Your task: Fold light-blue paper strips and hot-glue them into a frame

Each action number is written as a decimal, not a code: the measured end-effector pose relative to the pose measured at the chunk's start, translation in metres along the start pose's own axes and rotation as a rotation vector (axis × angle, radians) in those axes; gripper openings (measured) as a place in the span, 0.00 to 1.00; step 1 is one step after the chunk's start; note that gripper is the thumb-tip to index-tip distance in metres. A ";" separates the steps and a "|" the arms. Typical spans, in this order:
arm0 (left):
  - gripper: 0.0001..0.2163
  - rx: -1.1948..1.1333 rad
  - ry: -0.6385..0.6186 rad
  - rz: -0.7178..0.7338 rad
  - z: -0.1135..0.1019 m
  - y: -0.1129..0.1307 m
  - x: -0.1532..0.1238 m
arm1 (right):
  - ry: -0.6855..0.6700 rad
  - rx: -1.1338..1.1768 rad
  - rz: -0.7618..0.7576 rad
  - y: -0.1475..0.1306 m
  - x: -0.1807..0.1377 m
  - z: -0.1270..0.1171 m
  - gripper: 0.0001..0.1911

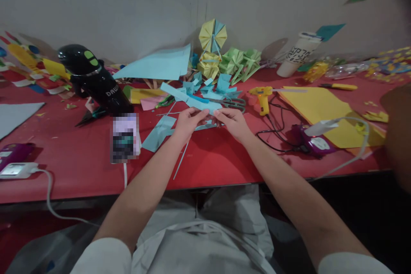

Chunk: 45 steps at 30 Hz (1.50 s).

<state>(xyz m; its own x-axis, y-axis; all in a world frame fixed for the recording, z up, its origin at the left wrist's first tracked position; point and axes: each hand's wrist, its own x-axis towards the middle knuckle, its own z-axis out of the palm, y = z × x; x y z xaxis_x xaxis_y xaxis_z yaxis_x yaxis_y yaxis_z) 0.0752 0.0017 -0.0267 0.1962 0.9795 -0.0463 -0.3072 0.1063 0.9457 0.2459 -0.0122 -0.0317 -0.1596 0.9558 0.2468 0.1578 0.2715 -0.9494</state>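
Both my hands meet over the middle of the red table (80, 158). My left hand (188, 122) and my right hand (233, 122) pinch a small folded piece of light blue paper (210, 111) between their fingertips, one on each side. More light blue paper pieces (159, 132) lie under and left of my left hand. A thin pale strip (181, 160) lies on the table below my left wrist. Scissors (233, 102) rest just beyond my right hand.
A yellow glue gun (263, 98) with a black cord and a yellow sheet (321, 109) lie to the right. A black hair dryer (93, 77) stands at left, a phone (124, 137) beside it. Folded paper fans (224, 58) and a white cup (298, 53) line the wall.
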 end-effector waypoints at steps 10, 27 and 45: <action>0.16 0.188 -0.026 0.107 -0.003 0.001 0.002 | -0.112 -0.034 0.039 -0.002 0.000 0.004 0.27; 0.19 0.442 -0.051 0.178 -0.007 0.001 0.003 | -0.221 -0.031 0.024 0.001 0.001 0.002 0.28; 0.14 0.728 -0.202 0.322 0.001 -0.001 -0.007 | -0.125 0.017 0.020 0.007 0.003 0.003 0.28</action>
<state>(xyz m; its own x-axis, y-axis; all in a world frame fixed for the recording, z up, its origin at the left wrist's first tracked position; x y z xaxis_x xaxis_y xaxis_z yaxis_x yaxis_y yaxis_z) 0.0750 -0.0059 -0.0271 0.3872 0.8858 0.2557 0.2908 -0.3805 0.8779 0.2441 -0.0081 -0.0381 -0.2775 0.9391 0.2026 0.1460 0.2496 -0.9573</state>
